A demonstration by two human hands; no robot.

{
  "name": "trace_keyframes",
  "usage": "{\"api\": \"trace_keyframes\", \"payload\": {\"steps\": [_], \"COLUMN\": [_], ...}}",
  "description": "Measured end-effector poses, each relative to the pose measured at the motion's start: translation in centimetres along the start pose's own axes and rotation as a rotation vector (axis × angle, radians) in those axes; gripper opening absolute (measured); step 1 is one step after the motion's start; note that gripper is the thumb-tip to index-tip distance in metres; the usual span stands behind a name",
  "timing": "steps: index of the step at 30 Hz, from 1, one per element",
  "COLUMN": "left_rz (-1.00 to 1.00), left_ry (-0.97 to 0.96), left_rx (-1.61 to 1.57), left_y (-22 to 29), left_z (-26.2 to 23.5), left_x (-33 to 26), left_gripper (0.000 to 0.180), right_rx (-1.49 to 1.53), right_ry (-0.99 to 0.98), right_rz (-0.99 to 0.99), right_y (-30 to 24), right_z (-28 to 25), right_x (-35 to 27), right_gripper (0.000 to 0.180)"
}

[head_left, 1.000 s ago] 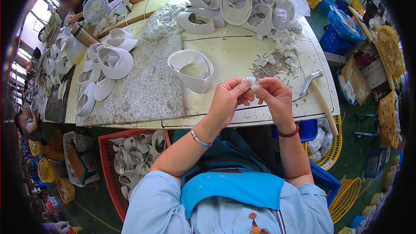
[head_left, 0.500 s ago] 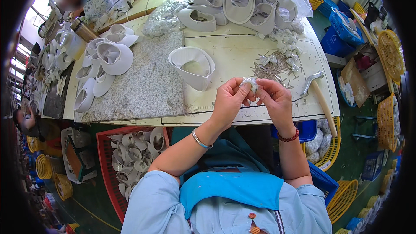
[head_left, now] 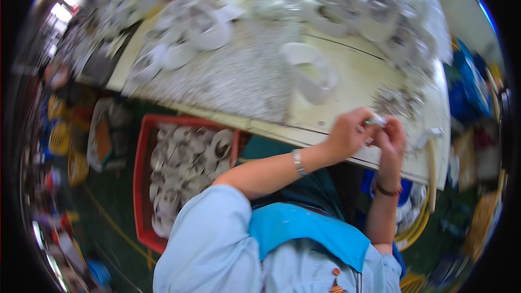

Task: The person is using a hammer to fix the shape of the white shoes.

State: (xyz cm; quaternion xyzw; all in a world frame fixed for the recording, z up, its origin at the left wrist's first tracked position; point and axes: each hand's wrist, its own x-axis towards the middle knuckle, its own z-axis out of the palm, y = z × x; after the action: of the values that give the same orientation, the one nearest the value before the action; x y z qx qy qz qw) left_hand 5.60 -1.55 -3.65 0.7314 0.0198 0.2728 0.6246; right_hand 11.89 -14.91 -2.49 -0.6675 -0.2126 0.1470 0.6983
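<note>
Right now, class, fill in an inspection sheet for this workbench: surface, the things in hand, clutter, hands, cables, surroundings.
Surface: pale worktable, its left part speckled grey; picture blurred.
Things in hand: small shiny piece pinched between both hands above the table's near edge.
Clutter: white curved mould mid-table; heap of white parts at the far side; scatter of small metal bits near the hands.
Hands: left hand and right hand both grip the piece; a bracelet on each wrist.
Cables: nothing seen.
Surroundings: red crate of white parts under the table's left side; blue bins on the right.
</note>
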Motion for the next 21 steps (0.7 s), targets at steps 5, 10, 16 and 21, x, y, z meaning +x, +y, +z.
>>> {"api": "trace_keyframes", "payload": {"steps": [5,10,16,21], "left_rz": [0.032,0.059,0.077,-0.049], "left_ry": [0.068,0.12,0.14,0.114], "left_rx": [-0.044,-0.062,-0.039,-0.081], "left_y": [-0.2,-0.7,-1.0,-1.1], "left_z": [-0.1,-0.8,-1.2,-1.0], "left_x": [-0.9,-1.4,-1.6,-1.4], "left_gripper": [0.012,0.011,0.01,0.012], "right_rx": [0.14,0.124,-0.033,-0.134], "right_ry": [-0.088,-0.136,-0.151,-0.141], "right_rz": [0.081,0.098,0.048,0.01], "right_y": [-0.1,-0.1,0.1,-0.5], "right_z": [-0.1,0.4,0.8,0.7], "right_x": [-0.2,0.1,0.8,0.9], "right_gripper": [0.014,0.013,0.009,0.007]}}
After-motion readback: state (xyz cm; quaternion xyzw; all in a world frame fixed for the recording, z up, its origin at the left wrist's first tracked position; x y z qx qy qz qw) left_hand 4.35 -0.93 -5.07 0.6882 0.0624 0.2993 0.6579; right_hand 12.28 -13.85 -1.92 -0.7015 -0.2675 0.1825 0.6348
